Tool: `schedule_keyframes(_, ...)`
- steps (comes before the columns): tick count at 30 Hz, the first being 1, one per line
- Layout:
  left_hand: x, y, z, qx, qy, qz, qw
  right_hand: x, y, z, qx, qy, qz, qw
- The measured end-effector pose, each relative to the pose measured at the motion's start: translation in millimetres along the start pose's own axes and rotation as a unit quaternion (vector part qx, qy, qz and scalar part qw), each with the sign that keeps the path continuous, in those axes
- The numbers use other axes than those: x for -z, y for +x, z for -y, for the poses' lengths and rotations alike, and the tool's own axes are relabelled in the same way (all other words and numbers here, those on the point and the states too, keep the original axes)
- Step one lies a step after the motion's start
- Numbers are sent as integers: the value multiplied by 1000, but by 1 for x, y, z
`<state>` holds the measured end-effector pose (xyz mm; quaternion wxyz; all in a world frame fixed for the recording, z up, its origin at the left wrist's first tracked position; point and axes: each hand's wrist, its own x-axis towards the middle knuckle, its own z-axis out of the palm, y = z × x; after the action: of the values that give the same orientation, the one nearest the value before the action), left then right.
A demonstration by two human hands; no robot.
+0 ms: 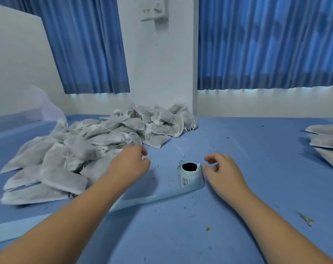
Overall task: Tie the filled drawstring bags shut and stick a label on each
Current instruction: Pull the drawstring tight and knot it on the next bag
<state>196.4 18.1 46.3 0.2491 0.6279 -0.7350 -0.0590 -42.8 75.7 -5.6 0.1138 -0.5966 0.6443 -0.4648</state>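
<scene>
A large heap of filled grey-white drawstring bags (97, 141) covers the left and middle of the blue table. A roll of labels (190, 173) stands near the table's middle, its backing strip trailing to the left. My left hand (131, 162) hovers at the heap's right edge with fingers loosely curled; something small and white shows at its fingertips, too blurred to identify. My right hand (221, 172) sits just right of the label roll, fingers relaxed and curled, close to the roll's top edge. A loose white string (179, 147) lies between heap and roll.
A second, smaller stack of bags (327, 141) lies at the right edge. The blue table (238, 206) carries scattered dark crumbs and a few green bits. Behind stand a white wall and blue curtains (266, 44). A translucent plastic box (18, 119) sits at far left.
</scene>
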Motion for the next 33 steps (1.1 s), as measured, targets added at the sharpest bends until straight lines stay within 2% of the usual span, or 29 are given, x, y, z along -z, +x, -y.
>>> schedule_keyframes(2,3,10,16,7,198,-18,980,2,-1,-1,-5,-3,8,1000)
schedule_keyframes(4,4,17,29,35,293,-11,956,3,-2,-2,-12,-1,8,1000)
schedule_keyframes(8,3,21,46,91,323,19,942,3,-4,0,-12,-2,16,1000)
schedule_keyframes(12,3,20,49,60,348,-16,936,1,-6,1,-12,-1,34,999)
schedule_keyframes(17,9,18,23,-23,230,-93,969,2,-7,5,-10,8,32,999)
schedule_keyframes(20,13,13,-13,-113,131,-138,975,7,-7,8,-24,36,19,999)
schedule_keyframes(24,11,-6,-74,-211,-16,-174,962,22,-9,18,-46,186,-43,980)
schedule_keyframes(27,-4,-22,-118,-237,-127,-153,951,38,-10,29,-33,320,-124,939)
schedule_keyframes(29,-20,-32,-143,-237,-192,-130,943,46,-11,32,-31,383,-142,912)
schedule_keyframes(33,-53,-41,-179,-224,-252,-88,937,50,-6,24,-92,364,-185,908)
